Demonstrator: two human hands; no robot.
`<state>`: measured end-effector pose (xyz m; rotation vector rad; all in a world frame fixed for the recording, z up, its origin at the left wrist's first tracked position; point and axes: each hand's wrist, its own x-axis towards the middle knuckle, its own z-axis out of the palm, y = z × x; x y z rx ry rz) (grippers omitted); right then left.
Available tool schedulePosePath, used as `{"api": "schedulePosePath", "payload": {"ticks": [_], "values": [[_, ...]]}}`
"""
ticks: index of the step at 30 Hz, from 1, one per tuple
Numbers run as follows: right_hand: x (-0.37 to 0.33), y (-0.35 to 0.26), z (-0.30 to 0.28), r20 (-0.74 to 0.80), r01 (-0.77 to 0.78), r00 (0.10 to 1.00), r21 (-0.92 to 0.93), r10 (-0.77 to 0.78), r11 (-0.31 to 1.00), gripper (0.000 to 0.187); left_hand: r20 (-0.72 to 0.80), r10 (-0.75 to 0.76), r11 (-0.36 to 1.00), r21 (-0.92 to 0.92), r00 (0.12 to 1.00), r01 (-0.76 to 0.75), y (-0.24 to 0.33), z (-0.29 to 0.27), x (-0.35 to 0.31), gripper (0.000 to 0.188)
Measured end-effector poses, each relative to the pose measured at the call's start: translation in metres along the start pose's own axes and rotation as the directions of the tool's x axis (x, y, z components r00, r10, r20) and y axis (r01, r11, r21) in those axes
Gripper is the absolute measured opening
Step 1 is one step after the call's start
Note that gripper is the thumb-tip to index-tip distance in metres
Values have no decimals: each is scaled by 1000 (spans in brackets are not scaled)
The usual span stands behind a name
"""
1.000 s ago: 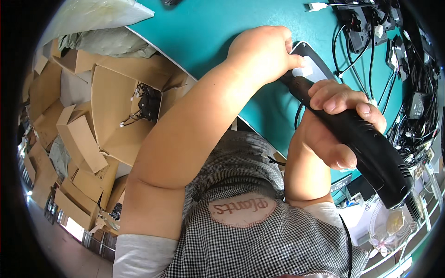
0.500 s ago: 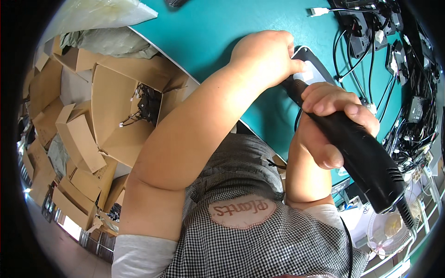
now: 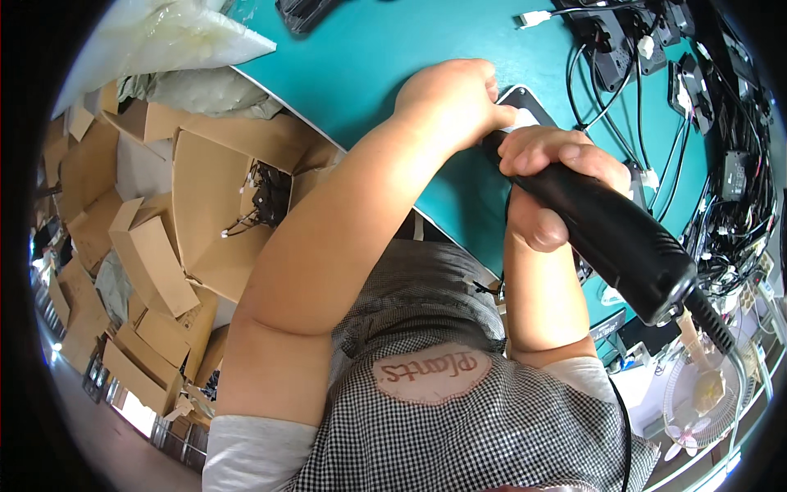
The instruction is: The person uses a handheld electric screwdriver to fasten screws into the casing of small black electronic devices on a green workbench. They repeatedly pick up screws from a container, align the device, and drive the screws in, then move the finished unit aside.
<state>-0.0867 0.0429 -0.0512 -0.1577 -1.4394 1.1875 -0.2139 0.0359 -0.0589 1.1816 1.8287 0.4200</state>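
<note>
My right hand (image 3: pixel 561 160) is wrapped round a black corded electric screwdriver (image 3: pixel 623 238). Its body slants from the plate up toward the lower right, and the cord leaves its rear end. Its bit is hidden behind my hands. Under it lies a flat black part (image 3: pixel 533 101) with rounded corners and a pale middle, partly covered by both hands. My left hand (image 3: pixel 451 102) is closed at the left edge of this part, thumb stretched toward the screwdriver's front end. What its curled fingers hold is mostly out of sight.
The teal tabletop (image 3: pixel 369 61) carries several black units with cables (image 3: pixel 607 61) at the right. Another black object (image 3: pixel 307 12) lies at the far edge of view. Open cardboard boxes (image 3: pixel 217 205) stand left of the table, one with cabled parts inside. A fan (image 3: pixel 709 394) is at lower right.
The view has shifted slightly, so more of the black object at the top shows. In view, the screwdriver and my right hand sit a little farther left and higher. Both grips look the same.
</note>
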Motion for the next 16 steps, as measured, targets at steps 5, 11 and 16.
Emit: {"api": "schedulePosePath", "payload": {"ticks": [5, 11, 16], "values": [[-1, -14, -5, 94, -69, 992, -104, 79, 992, 53, 8, -23, 998, -49, 1000, 23, 3, 2, -1, 46], [1, -23, 6, -415, -412, 833, -24, 366, 911, 40, 43, -31, 995, -99, 999, 35, -16, 10, 16, 50], [23, -101, -16, -445, -173, 875, 78, 190, 982, 44, -62, -39, 999, 32, 997, 41, 11, 11, -10, 48]]}}
